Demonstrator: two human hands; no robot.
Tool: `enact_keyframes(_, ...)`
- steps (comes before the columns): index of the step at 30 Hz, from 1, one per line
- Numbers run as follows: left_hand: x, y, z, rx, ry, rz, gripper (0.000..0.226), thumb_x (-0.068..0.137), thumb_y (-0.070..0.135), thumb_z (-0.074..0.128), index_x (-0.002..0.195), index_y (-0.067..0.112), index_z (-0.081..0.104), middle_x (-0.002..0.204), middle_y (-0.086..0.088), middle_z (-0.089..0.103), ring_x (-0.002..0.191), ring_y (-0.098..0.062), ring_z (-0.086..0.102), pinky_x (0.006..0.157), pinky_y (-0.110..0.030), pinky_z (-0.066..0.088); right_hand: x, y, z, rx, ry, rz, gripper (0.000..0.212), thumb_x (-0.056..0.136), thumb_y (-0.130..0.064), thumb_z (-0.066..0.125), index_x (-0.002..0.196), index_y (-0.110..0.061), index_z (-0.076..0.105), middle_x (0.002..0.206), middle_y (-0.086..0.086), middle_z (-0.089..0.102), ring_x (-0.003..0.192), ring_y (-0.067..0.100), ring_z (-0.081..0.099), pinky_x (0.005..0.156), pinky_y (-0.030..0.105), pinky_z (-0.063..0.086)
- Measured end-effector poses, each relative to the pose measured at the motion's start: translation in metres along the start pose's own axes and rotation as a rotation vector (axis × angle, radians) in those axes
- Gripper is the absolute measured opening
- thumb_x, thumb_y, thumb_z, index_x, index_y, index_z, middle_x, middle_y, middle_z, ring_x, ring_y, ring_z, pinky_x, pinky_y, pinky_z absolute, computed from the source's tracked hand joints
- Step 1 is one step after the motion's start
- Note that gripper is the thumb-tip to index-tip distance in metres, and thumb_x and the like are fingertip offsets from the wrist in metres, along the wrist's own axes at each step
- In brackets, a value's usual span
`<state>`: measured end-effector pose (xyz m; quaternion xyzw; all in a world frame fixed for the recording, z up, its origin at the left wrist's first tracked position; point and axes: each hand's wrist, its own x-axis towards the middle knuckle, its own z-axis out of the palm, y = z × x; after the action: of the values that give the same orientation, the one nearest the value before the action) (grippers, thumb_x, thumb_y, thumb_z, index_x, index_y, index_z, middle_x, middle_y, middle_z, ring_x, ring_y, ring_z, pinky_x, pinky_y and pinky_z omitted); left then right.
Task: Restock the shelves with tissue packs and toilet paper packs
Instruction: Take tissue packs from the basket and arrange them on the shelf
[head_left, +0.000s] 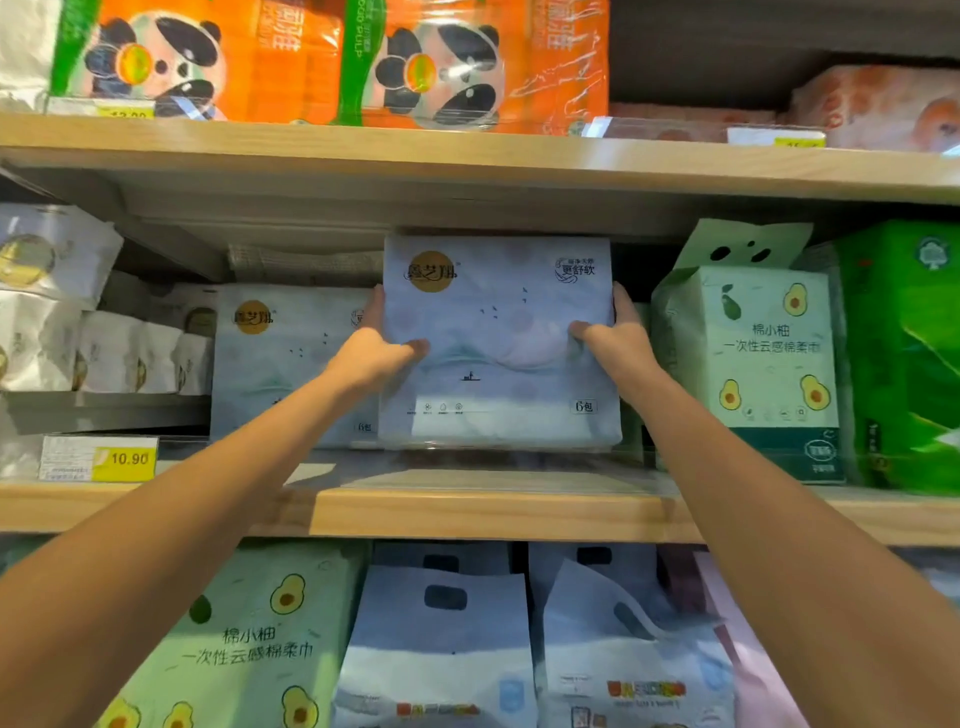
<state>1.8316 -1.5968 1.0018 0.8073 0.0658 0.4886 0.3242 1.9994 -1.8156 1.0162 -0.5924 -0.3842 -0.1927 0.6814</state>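
Left hand (376, 353) and right hand (618, 338) clasp tissue pack (498, 338) sides.

held tissue pack (498, 338): "6包", "更舒软" | yellow price tag (98, 458): "10.90"

You have two pale-blue tissue packs (498, 338) (291, 364) on the middle shelf (467, 512), two orange panda packs (208, 57) (467, 62) above, two avocado-print packs (748, 364) (249, 639), two yellow price tags (98, 458) (776, 137), two hands (371, 353) (621, 338).
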Motion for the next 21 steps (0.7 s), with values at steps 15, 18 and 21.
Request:
enact_keyframes(15, 0.070, -0.012, 0.033, 0.011, -0.120, -0.129, 0.083, 0.085, 0.011, 0.065, 0.145, 0.024, 0.009, 0.130, 0.001, 0.043, 0.109, -0.023, 0.050, 0.069, -0.037, 0.054, 0.063, 0.019, 0.008, -0.110, -0.015, 0.045, 0.060, 0.076, 0.012, 0.059, 0.129, -0.008, 0.041, 0.111, 0.003, 0.057, 0.101, 0.017, 0.055, 0.084, 0.029, 0.046)
enact_keyframes(18, 0.076, -0.014, 0.039, 0.002, -0.142, -0.183, 0.080, 0.083, 0.016, 0.067, 0.141, 0.030, 0.012, 0.133, 0.002, 0.044, 0.114, -0.026, 0.051, 0.086, -0.048, 0.052, 0.070, 0.024, 0.011, -0.131, 0.010, 0.064, 0.054, 0.076, 0.009, 0.059, 0.125, -0.010, 0.044, 0.108, 0.001, 0.057, 0.101, 0.019, 0.056, 0.084, 0.029, 0.047)
enact_keyframes(21, 0.079, -0.016, 0.045, 0.025, -0.155, -0.213, 0.083, 0.085, 0.020, 0.067, 0.143, 0.030, 0.008, 0.135, 0.003, 0.043, 0.116, -0.026, 0.050, 0.081, -0.041, 0.050, 0.074, 0.030, 0.016, -0.111, 0.024, 0.096, 0.053, 0.077, 0.009, 0.060, 0.125, -0.010, 0.046, 0.107, 0.001, 0.058, 0.101, 0.019, 0.057, 0.080, 0.027, 0.046)
